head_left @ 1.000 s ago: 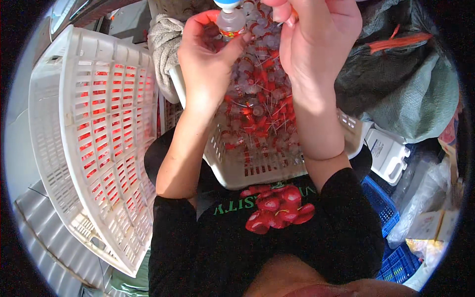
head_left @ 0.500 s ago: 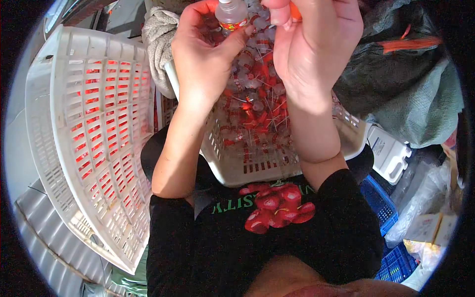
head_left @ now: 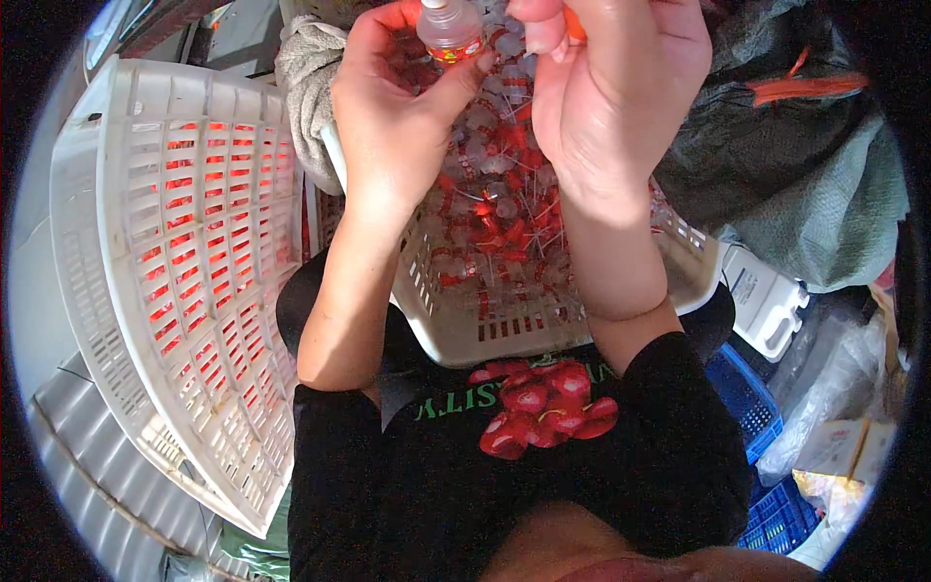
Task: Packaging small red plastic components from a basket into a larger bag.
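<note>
My left hand is closed round a small clear plastic bottle with a red and yellow band, near the top edge of the view. Close by on the right, my right hand has its fingers curled on a small orange-red piece, mostly covered by the fingers. What that piece is exactly cannot be made out. Below both hands, a white slatted basket holds many similar clear bottles with red bands, and red pieces with thin pale stems lie among them.
Tall white slatted crates stand on the left, with red things showing through. A grey towel hangs over the basket's far left side. Dark green sacking lies at the right, above a white jerrycan and a blue crate.
My left hand and the bottle have shifted very slightly to the left. The right hand stays nearly in place, still closed on the orange-red piece.
</note>
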A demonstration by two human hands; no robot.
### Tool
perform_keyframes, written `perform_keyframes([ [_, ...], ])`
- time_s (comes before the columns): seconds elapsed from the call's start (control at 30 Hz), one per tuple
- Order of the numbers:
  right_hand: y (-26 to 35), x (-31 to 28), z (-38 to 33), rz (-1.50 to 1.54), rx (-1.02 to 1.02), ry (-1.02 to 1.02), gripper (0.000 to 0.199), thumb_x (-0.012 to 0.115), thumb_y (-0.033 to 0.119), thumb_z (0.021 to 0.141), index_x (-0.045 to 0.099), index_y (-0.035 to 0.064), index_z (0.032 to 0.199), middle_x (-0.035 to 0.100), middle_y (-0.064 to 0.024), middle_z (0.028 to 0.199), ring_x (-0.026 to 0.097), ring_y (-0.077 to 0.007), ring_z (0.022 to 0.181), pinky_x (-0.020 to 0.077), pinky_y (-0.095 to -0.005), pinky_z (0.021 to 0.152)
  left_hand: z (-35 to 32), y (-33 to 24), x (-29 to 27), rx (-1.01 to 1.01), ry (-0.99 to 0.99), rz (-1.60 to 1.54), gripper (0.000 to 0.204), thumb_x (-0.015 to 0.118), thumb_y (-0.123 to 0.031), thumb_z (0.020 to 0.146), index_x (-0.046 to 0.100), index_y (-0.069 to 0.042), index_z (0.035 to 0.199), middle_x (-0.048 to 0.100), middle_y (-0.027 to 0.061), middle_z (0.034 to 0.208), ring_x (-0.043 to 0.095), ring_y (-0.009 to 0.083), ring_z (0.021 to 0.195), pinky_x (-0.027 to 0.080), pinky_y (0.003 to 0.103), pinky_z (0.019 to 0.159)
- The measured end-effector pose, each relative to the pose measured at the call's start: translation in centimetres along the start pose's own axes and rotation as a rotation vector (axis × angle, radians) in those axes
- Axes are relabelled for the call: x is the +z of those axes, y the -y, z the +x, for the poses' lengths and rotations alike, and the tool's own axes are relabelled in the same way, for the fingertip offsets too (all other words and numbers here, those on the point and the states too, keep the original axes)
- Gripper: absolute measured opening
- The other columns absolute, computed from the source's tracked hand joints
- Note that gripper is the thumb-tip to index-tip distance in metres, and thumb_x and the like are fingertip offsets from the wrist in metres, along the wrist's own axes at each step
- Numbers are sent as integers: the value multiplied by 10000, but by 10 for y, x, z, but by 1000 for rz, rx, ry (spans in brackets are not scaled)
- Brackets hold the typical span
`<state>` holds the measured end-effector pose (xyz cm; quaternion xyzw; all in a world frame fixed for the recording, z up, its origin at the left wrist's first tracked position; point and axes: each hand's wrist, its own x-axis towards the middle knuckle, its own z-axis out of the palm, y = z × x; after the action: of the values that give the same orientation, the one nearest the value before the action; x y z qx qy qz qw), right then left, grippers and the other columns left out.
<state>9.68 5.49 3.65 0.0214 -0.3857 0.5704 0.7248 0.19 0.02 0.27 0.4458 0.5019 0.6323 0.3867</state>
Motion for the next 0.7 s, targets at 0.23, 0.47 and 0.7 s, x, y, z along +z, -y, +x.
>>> perform_keyframes([
  [0.23, 24, 22, -6, -320, 233, -231, 100, 580, 15, 804, 530, -16, 885, 569, -49, 709, 507, -55, 533, 389, -160, 481, -1, 2, -3, -14, -4, 21, 392, 628, 74, 744, 462, 25, 1096, 584, 108, 1011, 571, 162, 930, 457, 283, 842],
  [0.47, 25, 23, -4, -325, 235, -220, 89, 583, 17, 806, 531, -15, 871, 569, -45, 707, 506, -51, 536, 378, -158, 478, -1, 0, -2, -23, -6, 3, 389, 612, 86, 745, 457, 23, 1096, 576, 111, 1023, 564, 168, 944, 456, 282, 848],
  [0.7, 17, 12, -1, -248, 95, -26, 76, 582, 27, 816, 536, -10, 863, 568, -25, 704, 505, -39, 550, 370, -153, 473, 0, -2, -1, -33, -23, 6, 367, 616, 78, 743, 468, 25, 1075, 583, 102, 997, 566, 155, 918, 453, 263, 824],
])
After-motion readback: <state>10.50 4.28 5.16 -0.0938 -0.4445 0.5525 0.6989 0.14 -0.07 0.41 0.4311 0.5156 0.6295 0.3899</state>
